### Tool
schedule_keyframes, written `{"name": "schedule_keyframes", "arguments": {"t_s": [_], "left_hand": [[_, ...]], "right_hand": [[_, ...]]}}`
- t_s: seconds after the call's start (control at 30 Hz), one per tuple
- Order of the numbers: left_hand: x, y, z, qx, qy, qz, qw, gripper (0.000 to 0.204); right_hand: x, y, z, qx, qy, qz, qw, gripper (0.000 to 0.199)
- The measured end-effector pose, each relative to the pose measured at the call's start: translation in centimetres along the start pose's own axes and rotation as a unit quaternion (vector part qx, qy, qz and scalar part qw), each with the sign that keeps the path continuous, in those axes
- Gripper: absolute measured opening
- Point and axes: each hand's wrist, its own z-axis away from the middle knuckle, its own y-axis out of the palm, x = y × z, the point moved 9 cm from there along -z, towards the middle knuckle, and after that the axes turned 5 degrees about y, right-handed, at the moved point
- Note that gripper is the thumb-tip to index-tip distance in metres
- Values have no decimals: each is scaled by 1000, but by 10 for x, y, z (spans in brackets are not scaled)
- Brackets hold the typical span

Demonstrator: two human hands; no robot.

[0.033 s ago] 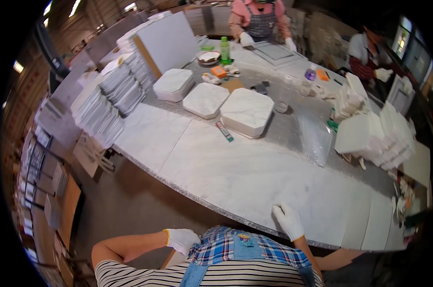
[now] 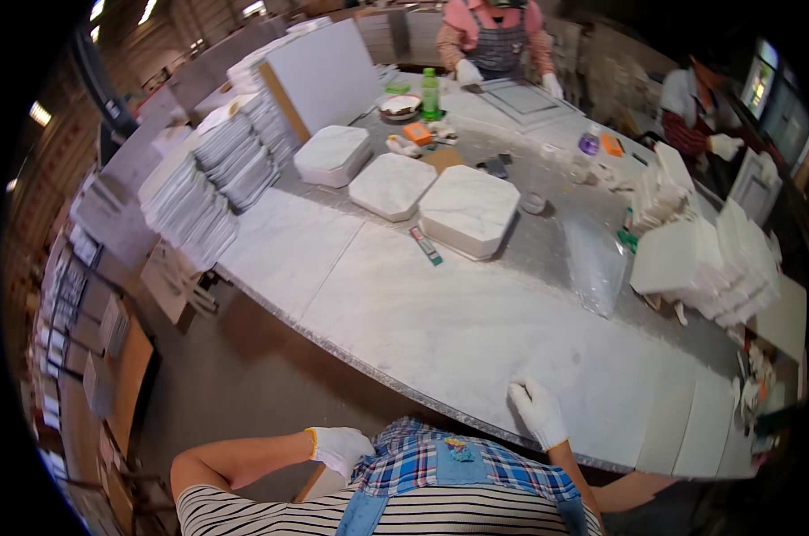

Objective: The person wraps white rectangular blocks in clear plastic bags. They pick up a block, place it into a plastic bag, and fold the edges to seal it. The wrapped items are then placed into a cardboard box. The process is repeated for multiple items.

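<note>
My left hand [image 2: 343, 448], in a white knitted glove, is bent in against my waist over the blue plaid apron [image 2: 404, 466]. Its fingers are hidden there. Also gloved in white, my right hand [image 2: 538, 413] rests at the near edge of the white marble-look tabletop [image 2: 404, 322]; its fingers are curled in, and nothing shows in them. Farther back lie three stacks of white octagonal marble-look slabs: a left stack [image 2: 333, 154], a middle one [image 2: 393, 186] and a right one [image 2: 469, 207]. Beside the right stack is a small green-and-red box [image 2: 426, 246].
Tall piles of white pieces [image 2: 190, 210] stand at the left, with more pieces [image 2: 690, 259] at the right. A clear plastic sheet [image 2: 595, 263], a green bottle [image 2: 430, 94] and a purple bottle [image 2: 589, 140] are on the table. One co-worker [image 2: 498, 45] stands across; another [image 2: 699, 103] is far right.
The view has shifted slightly, so the table and its things appear a little farther right. My two hands have stayed in place.
</note>
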Motion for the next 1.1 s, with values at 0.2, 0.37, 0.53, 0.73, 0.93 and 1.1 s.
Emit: {"name": "schedule_keyframes", "arguments": {"t_s": [0.2, 0.37, 0.53, 0.73, 0.93, 1.1], "left_hand": [[-8, -22, 16, 39, -43, 28, 998, 48], [21, -60, 18, 24, 23, 27, 999, 22], [75, -188, 48, -220, -78, 181, 955, 33], [118, -254, 40, -319, 71, 102, 940, 38], [149, -269, -17, -303, 85, 417, 853, 50], [171, -284, -46, -318, 95, 632, 700, 49]], "right_hand": [[22, 29, -30, 48, -19, -31, 998, 32], [28, 62, -44, 75, -5, -4, 997, 32], [23, 103, -62, 61, 53, -64, 995, 31], [17, 119, -63, -29, 130, -135, 982, 27], [3, 115, -61, -183, 157, -104, 965, 28], [41, 110, -52, -319, 117, 159, 927, 35]]}}
